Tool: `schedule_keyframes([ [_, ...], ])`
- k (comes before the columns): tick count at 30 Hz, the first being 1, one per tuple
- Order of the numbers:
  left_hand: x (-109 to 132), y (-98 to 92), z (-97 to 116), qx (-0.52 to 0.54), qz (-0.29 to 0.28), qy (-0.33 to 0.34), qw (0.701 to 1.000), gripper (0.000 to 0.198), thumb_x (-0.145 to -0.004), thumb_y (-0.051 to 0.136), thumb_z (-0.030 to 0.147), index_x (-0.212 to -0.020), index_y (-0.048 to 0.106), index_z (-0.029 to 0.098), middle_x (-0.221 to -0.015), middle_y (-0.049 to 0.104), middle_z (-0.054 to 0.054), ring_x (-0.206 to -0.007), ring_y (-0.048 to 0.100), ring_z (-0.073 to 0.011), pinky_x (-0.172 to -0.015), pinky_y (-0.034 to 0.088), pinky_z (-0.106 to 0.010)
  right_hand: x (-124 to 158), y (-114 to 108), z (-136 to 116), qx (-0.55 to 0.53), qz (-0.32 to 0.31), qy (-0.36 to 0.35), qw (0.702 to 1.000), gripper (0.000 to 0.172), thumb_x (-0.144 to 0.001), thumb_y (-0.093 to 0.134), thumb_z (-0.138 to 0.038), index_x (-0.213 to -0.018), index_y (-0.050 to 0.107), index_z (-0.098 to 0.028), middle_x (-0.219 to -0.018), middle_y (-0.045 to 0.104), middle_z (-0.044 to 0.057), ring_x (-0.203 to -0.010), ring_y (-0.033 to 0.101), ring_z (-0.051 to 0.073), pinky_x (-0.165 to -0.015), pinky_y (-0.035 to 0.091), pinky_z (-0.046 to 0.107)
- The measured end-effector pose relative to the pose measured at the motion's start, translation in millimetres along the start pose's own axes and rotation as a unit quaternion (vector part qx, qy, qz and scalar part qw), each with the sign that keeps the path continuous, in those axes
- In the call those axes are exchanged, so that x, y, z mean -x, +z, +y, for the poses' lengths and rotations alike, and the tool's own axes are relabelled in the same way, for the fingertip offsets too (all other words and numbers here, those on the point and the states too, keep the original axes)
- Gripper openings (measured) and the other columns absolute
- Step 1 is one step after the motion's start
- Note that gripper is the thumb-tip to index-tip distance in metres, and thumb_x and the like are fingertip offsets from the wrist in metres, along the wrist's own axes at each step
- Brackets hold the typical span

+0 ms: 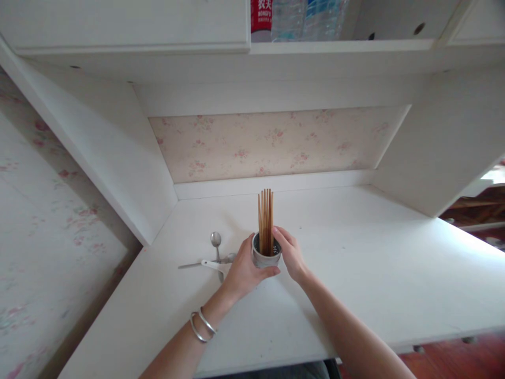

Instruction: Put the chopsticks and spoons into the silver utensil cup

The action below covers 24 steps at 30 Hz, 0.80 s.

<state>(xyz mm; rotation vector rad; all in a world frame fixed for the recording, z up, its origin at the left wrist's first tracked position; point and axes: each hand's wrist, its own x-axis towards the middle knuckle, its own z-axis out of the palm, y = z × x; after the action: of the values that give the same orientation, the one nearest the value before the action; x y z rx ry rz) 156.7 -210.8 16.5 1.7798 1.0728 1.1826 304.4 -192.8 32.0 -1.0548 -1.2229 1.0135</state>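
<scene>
A bundle of wooden chopsticks [265, 218] stands nearly upright in a light grey round chopstick holder [265, 261] with a dark inside. My left hand [246, 268] is wrapped round the holder from the left, its thumb across the front. At the right side of the holder is my right hand [291, 252], its fingers curled by the rim and their tips close against the chopsticks. Part of the right fingers is hidden behind the holder. Left of my left hand lie a metal spoon [215, 240], a white-handled utensil [213, 265] and a thin metal handle [189, 266], overlapping one another.
The white desktop [374, 258] stretches to both sides, bounded by side panels and a flower-patterned back wall [272, 142]. Overhead, a white cupboard shelf [339, 48] holds clear plastic bottles [305, 21] and a red package [261, 15]. Two silver bangles [201, 325] circle my left wrist.
</scene>
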Motion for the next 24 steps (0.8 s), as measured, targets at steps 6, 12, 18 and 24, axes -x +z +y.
schedule_keyframes([
  [6,0.7,-57.8,5.6,-0.112,-0.002,-0.013,0.994,0.038,-0.082,0.057,0.043,-0.112,0.057,0.020,-0.112,0.061,-0.009,-0.102,0.058,-0.0214,-0.093,0.043,-0.036,0.2,-1.9,1.3,0.017,0.010,-0.002,1.000,0.043,-0.084,0.048,-0.056,-0.095,0.069,-0.020,-0.093,0.069,0.005,-0.093,0.058,0.023,-0.083,0.042,0.032],
  [12,-9.0,-137.8,-7.6,-0.286,-0.073,-0.066,0.953,0.031,-0.087,0.042,0.042,-0.092,0.064,0.021,-0.091,0.066,-0.005,-0.084,0.060,-0.0189,-0.079,0.045,-0.031,-1.9,-2.2,8.6,-0.006,0.029,-0.018,0.999,0.044,-0.087,0.043,-0.056,-0.101,0.067,-0.022,-0.101,0.068,0.004,-0.099,0.057,0.023,-0.090,0.040,0.034],
  [18,-0.8,-176.3,-32.1,-0.327,-0.201,-0.100,0.918,0.025,-0.080,0.049,0.034,-0.092,0.067,0.022,-0.093,0.065,-0.005,-0.084,0.059,-0.0202,-0.077,0.042,-0.029,-2.5,-1.4,11.5,-0.016,0.038,-0.021,0.999,0.046,-0.087,0.042,-0.058,-0.099,0.068,-0.022,-0.099,0.068,0.004,-0.097,0.058,0.023,-0.089,0.040,0.033],
  [24,8.3,-171.4,-37.3,-0.373,-0.240,-0.072,0.893,0.017,-0.078,0.050,0.029,-0.081,0.064,0.021,-0.084,0.062,-0.004,-0.077,0.056,-0.0193,-0.072,0.039,-0.027,-1.1,-1.0,11.1,-0.009,0.031,-0.020,0.999,0.045,-0.088,0.041,-0.056,-0.098,0.067,-0.021,-0.099,0.068,0.005,-0.097,0.056,0.023,-0.089,0.039,0.034],
])
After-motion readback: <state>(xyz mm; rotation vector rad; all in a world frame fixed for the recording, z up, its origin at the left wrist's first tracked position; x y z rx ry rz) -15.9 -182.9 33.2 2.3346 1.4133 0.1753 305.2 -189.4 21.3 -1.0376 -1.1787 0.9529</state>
